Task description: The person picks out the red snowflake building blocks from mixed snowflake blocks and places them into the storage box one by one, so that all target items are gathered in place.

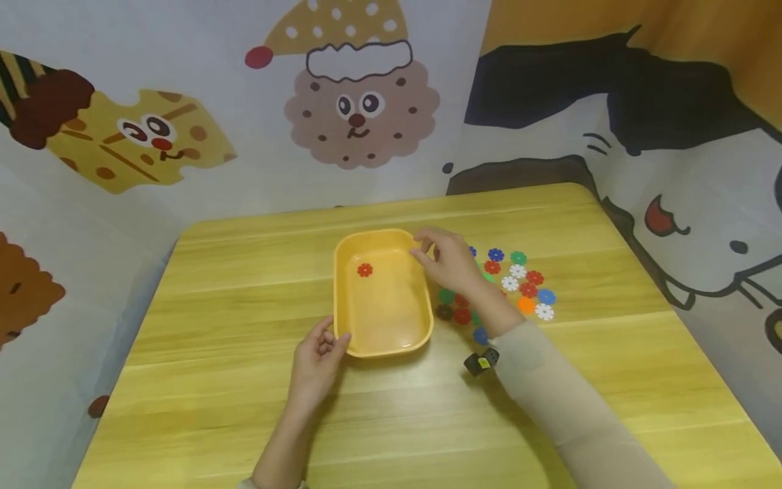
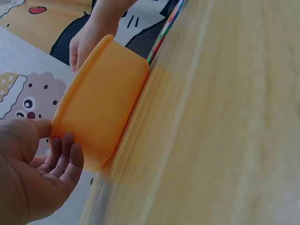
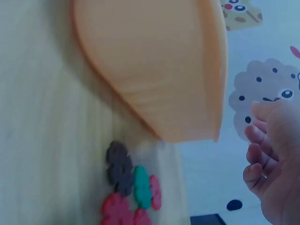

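A yellow plastic tray (image 1: pixel 391 353) with rounded corners stands on the table, one red snowflake disc (image 1: pixel 364 270) inside it. My left hand (image 1: pixel 318 360) grips its near left corner; in the left wrist view the thumb lies at the rim and the fingers touch the outer wall. Over the far right corner is my right hand (image 1: pixel 449 261), fingers loosely bent. The right wrist view shows that hand (image 3: pixel 276 154) apart from the tray (image 3: pixel 154 70), with nothing visible in its fingers. Several flat coloured snowflake discs (image 1: pixel 528 290) lie right of the tray, some hidden behind the right hand and forearm.
The wood-grain table (image 1: pixel 232 285) ends at a cloth (image 1: pixel 360 190) printed with cartoon figures along the back. A small black device (image 1: pixel 481 362) sits at the right wrist, above the table. Bare wood surrounds the tray on its left and near sides.
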`<state>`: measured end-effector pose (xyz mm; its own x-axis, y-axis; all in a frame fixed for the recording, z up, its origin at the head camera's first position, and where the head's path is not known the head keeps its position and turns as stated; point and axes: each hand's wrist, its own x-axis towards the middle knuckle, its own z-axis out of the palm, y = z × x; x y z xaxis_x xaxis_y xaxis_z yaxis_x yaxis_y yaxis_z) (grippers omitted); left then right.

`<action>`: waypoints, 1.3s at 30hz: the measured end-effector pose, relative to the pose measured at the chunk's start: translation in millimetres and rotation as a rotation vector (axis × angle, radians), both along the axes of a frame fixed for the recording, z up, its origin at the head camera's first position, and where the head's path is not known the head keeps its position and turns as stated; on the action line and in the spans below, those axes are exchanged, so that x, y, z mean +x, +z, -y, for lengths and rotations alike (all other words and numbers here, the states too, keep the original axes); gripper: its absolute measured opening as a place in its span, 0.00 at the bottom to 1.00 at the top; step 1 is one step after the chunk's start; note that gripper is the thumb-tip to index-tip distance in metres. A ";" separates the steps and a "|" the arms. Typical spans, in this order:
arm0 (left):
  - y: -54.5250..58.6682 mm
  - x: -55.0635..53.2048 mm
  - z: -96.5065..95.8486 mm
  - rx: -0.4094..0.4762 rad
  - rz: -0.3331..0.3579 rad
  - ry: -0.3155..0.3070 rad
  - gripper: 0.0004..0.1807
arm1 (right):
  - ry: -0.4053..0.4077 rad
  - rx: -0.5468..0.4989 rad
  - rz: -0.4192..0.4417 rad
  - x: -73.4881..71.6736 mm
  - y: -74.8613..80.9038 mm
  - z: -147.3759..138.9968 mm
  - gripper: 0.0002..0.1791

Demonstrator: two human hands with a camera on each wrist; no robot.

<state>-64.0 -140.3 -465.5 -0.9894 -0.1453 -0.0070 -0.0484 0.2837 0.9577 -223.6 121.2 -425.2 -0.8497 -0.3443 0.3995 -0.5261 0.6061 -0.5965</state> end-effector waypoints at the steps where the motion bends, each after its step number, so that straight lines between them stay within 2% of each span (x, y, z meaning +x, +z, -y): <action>1: -0.2 -0.1 0.2 0.003 -0.002 0.000 0.24 | 0.001 -0.002 -0.006 0.8 -0.8 -2.3 0.16; 5: 0.1 0.1 0.7 0.015 0.002 0.001 0.24 | 0.000 -0.003 -0.025 1.5 -5.5 -12.2 0.16; 8: 0.5 0.2 1.3 0.021 0.015 -0.004 0.24 | -0.014 0.010 -0.007 1.0 -9.4 -20.5 0.16; 10: 0.7 0.1 1.5 0.022 0.022 -0.008 0.24 | -0.018 0.033 0.023 0.0 -11.8 -25.9 0.16; 19: 1.4 0.0 1.5 0.004 0.014 -0.006 0.25 | 0.019 0.202 0.279 -4.6 -26.9 -46.1 0.13; 25: -0.2 0.8 1.5 -0.013 0.018 -0.006 0.26 | -0.008 0.273 0.351 -6.2 -36.3 -52.2 0.07; 28: -0.8 0.4 1.8 -0.009 0.019 -0.005 0.25 | -0.041 0.260 0.359 -7.3 -40.4 -53.6 0.09; 32: 0.1 0.3 2.1 0.002 0.019 -0.009 0.24 | -0.071 0.249 0.384 -7.9 -42.7 -55.2 0.19; 35: 0.9 0.7 2.0 0.006 0.023 -0.014 0.25 | -0.067 0.257 0.414 -7.5 -42.1 -55.8 0.24; 39: 0.1 0.9 1.3 0.006 0.020 -0.018 0.24 | -0.055 0.279 0.449 -6.9 -39.0 -55.5 0.25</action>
